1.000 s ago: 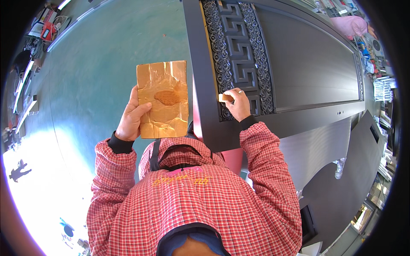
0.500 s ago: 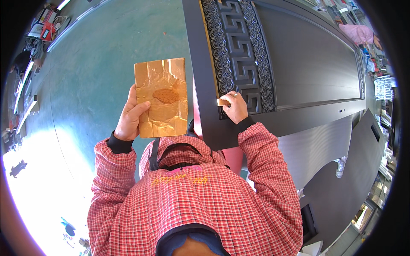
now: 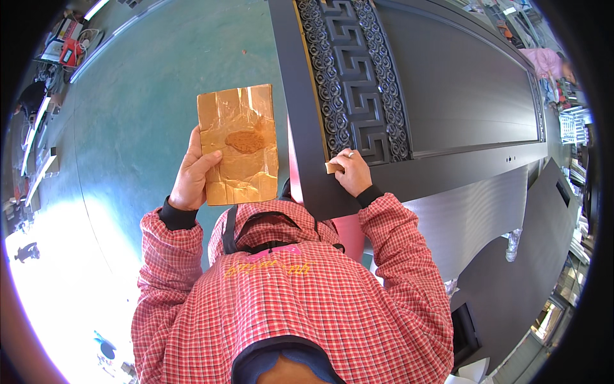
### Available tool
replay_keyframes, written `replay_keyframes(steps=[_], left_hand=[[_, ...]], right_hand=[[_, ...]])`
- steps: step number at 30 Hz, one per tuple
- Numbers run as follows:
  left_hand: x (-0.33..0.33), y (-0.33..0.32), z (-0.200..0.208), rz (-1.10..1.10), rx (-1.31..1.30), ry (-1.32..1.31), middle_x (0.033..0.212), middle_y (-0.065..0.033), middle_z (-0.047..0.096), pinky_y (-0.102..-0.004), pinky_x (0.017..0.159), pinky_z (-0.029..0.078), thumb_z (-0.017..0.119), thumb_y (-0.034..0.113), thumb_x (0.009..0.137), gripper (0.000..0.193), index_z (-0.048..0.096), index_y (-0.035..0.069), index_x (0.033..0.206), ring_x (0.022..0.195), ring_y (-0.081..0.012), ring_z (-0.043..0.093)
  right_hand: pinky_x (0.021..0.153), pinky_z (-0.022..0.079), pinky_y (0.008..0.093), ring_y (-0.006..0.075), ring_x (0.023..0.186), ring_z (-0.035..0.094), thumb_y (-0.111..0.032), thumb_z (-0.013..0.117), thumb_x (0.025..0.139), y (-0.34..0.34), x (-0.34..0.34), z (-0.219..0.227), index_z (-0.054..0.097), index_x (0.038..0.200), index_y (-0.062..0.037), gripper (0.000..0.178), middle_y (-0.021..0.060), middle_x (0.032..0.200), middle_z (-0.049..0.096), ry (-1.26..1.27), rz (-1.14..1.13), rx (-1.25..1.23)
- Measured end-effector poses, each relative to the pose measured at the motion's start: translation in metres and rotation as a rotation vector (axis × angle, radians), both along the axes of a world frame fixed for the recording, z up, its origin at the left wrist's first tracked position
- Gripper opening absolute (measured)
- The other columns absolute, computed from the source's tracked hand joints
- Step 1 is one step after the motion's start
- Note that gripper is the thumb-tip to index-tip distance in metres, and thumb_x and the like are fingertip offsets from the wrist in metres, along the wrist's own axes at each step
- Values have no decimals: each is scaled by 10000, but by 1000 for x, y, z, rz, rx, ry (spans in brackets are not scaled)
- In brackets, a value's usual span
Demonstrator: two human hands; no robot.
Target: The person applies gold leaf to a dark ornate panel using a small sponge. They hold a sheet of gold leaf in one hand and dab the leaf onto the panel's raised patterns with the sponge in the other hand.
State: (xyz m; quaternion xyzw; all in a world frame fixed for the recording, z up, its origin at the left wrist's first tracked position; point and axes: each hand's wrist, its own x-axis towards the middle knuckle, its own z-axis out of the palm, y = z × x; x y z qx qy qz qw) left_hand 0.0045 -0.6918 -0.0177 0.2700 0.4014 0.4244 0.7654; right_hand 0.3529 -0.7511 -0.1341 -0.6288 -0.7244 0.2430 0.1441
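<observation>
My left hand (image 3: pixel 193 171) grips the left edge of a flat piece of brown cardboard (image 3: pixel 246 173), its thumb across the front. A glossy reddish-brown patch (image 3: pixel 245 142) lies near the middle of the cardboard, whose surface looks shiny and creased. Pinched in the fingers of my right hand (image 3: pixel 354 174) is a small tan block (image 3: pixel 333 168); its exact kind I cannot make out. That hand rests at the near end of the carved strip on a dark grey door panel (image 3: pixel 460 77). Scroll-like rosettes (image 3: pixel 327 83) flank a raised key pattern (image 3: pixel 358 77) on the strip.
Below the panel on the right stand a pale grey sheet (image 3: pixel 473 214) and another dark panel (image 3: pixel 524 269) with rectangular cut-outs. A person in pink (image 3: pixel 543 62) is at the far right. Green floor (image 3: pixel 160 83) spreads on the left, with clutter along the wall.
My right hand has shifted slightly toward me with the tan block, off the carved strip's near end. The cardboard in my left hand has moved a little left.
</observation>
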Motion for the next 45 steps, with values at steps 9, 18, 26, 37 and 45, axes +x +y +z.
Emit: replay_keyframes(steps=[9, 18, 26, 37, 45], left_hand=[[-2, -7, 6, 11, 18, 12, 1386, -108, 413, -333, 1011, 429, 396, -34, 930, 599, 169, 81, 1473, 1226, -195, 475], [-3, -10, 5, 21, 17, 5, 1388, -107, 414, -333, 1004, 436, 396, -35, 931, 599, 171, 84, 1474, 1224, -196, 477], [-1, -11, 9, 25, 17, 26, 1394, -111, 411, -329, 1002, 438, 388, -36, 935, 594, 168, 80, 1475, 1232, -196, 471], [6, 3, 8, -63, 20, 39, 1383, -129, 409, -347, 1018, 420, 392, -36, 916, 587, 191, 65, 1458, 1240, -218, 460], [33, 57, 0, -290, -13, 11, 1386, -128, 408, -358, 1023, 423, 399, -54, 902, 603, 184, 77, 1449, 1245, -228, 464]], right_hand=[[736, 510, 359, 243, 887, 560, -25, 669, 696, 2, 7, 9, 676, 832, -129, 172, 3, 902, 594, -24, 6, 58], [734, 508, 363, 249, 881, 569, -18, 664, 691, -1, 2, 3, 669, 851, -121, 191, 12, 910, 602, 11, -4, 51], [732, 508, 368, 254, 880, 569, -21, 666, 695, -1, 0, -1, 663, 868, -121, 200, 17, 907, 598, 46, -26, 78], [750, 509, 379, 286, 924, 579, -22, 681, 706, 8, 1, 15, 638, 949, -95, 256, 63, 974, 619, 92, -188, 190], [748, 513, 335, 266, 855, 627, -1, 705, 712, 6, -5, 65, 615, 1033, -50, 338, 109, 963, 625, 316, -548, 248]])
